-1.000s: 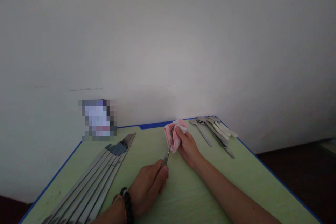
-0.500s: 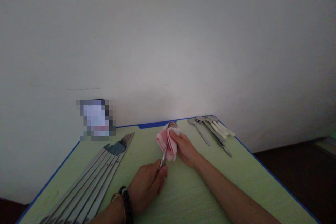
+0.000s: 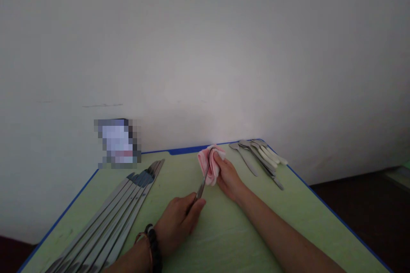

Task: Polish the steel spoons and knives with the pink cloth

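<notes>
My left hand [image 3: 184, 217] is closed round the handle of a metal spoon [image 3: 203, 184], which points away from me over the table. A folded pink and white cloth [image 3: 209, 175] wraps the spoon's far end, so its bowl is mostly hidden. My right hand [image 3: 229, 177] pinches that cloth from the right, thumb on top. Just right of this hand lies a single metal spoon [image 3: 245, 161], with a pile of metal spoons [image 3: 264, 162] beyond it.
White-handled cutlery [image 3: 270, 155] lies at the table's back right corner. Several long metal strips [image 3: 105, 222] lie side by side on the left. A blurred phone-like device [image 3: 117, 140] leans against the wall. The green table [image 3: 224, 239] has a blue edge.
The cloth and my right hand have shifted slightly up along the spoon. The spoon has turned, and its bowl, visible before, is now mostly covered.
</notes>
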`<state>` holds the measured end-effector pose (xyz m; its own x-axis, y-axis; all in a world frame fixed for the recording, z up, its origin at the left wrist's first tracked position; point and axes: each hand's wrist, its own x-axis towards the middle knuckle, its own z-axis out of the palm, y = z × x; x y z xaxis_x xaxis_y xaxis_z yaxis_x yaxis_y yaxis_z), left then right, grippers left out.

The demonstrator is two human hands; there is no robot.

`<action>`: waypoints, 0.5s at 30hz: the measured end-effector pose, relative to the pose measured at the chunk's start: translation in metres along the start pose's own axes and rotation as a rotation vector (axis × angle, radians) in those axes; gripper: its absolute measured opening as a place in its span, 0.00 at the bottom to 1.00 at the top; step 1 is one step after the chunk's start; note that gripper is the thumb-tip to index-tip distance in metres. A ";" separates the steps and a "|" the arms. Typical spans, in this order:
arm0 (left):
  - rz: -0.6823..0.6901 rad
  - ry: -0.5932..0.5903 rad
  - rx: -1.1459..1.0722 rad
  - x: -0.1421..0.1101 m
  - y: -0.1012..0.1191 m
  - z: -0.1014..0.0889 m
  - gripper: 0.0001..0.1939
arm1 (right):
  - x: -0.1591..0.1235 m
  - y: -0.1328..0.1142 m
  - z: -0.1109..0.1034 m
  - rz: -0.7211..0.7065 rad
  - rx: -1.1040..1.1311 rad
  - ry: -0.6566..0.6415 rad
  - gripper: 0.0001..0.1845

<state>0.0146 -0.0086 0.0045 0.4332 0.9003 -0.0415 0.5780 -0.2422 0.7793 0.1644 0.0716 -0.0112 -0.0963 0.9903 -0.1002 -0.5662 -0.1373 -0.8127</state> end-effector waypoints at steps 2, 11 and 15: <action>-0.010 0.000 0.019 0.001 -0.001 0.001 0.20 | -0.003 -0.002 0.001 0.046 -0.042 -0.052 0.17; 0.027 -0.010 0.241 0.001 -0.002 0.005 0.19 | -0.005 -0.002 0.001 0.121 -0.100 -0.087 0.13; 0.075 0.014 0.430 0.001 -0.008 0.009 0.20 | 0.002 0.003 -0.004 0.004 -0.131 0.041 0.09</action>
<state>0.0166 -0.0094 -0.0075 0.4775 0.8785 0.0159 0.7819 -0.4331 0.4484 0.1657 0.0733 -0.0166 -0.0636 0.9902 -0.1244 -0.4541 -0.1397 -0.8799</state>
